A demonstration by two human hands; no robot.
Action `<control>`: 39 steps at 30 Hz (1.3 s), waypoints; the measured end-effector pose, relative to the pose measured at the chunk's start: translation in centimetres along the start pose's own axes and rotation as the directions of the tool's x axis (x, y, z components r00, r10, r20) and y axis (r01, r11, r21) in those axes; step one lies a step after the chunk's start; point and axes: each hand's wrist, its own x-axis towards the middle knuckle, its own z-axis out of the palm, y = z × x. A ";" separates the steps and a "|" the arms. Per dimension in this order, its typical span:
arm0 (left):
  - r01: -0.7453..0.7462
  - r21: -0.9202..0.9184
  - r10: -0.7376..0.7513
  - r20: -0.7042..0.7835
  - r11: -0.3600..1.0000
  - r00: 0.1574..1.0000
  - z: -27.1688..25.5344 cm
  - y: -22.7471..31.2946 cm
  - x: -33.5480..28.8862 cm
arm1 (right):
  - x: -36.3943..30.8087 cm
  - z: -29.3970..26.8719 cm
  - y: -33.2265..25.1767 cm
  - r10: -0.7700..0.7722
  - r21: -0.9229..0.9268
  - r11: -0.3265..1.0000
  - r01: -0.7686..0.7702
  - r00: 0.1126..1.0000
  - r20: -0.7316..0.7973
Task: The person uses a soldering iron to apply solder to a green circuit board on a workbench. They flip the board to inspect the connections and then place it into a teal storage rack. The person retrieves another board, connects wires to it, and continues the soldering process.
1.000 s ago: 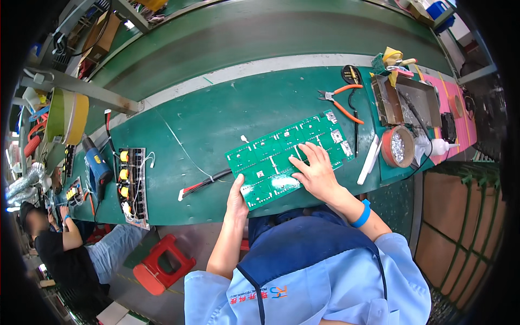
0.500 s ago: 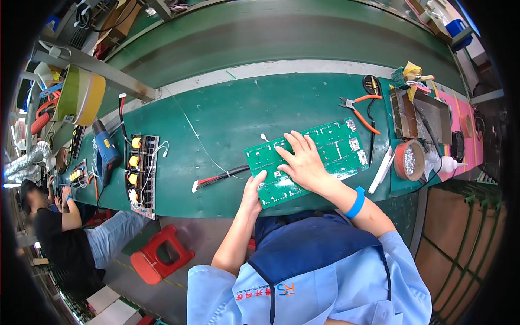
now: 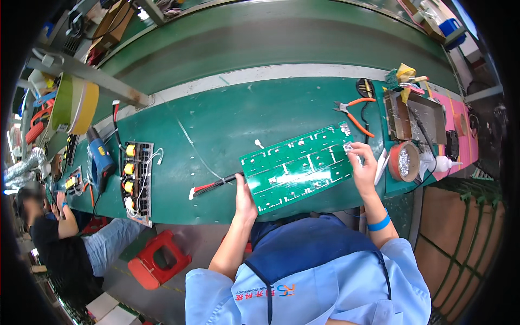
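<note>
A large green circuit board [image 3: 295,162], its soldered side up, lies tilted across the near part of the bench. My left hand [image 3: 245,200] grips its left edge, thumb on top. At the right end, my right hand [image 3: 365,169] has its fingers curled over the edge by the silvery pads; the fingertips' undersides are hidden. From beneath the board's left side a black and red cable [image 3: 212,186] with a white connector sticks out. A small white plug [image 3: 258,143] pokes out past its far edge.
Orange-handled cutters [image 3: 360,102] lie beyond the board. To the right are a round tub [image 3: 403,161], a metal tray [image 3: 428,119] and a white bottle [image 3: 447,164]. Leftward are a populated board [image 3: 142,181] and a blue heat gun [image 3: 100,154]. A co-worker [image 3: 57,233] sits far left.
My right hand has moved from the middle of the board to its right edge, uncovering the centre. The board has shifted slightly left and down in view.
</note>
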 end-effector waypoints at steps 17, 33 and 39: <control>0.105 0.118 -0.115 0.086 0.988 0.990 -2.3 0.5 0.6 | -2.1 -3.0 1.8 0.418 0.470 0.815 -0.339 0.905 -0.072; 0.134 0.157 -0.137 0.010 0.978 0.990 -0.6 0.4 0.9 | 2.8 2.5 2.0 -0.245 -0.543 0.716 0.439 0.886 0.395; 0.115 0.158 -0.117 0.003 0.981 0.993 -0.4 0.2 0.9 | 2.7 2.2 2.9 -0.244 -0.533 0.727 0.433 0.888 0.389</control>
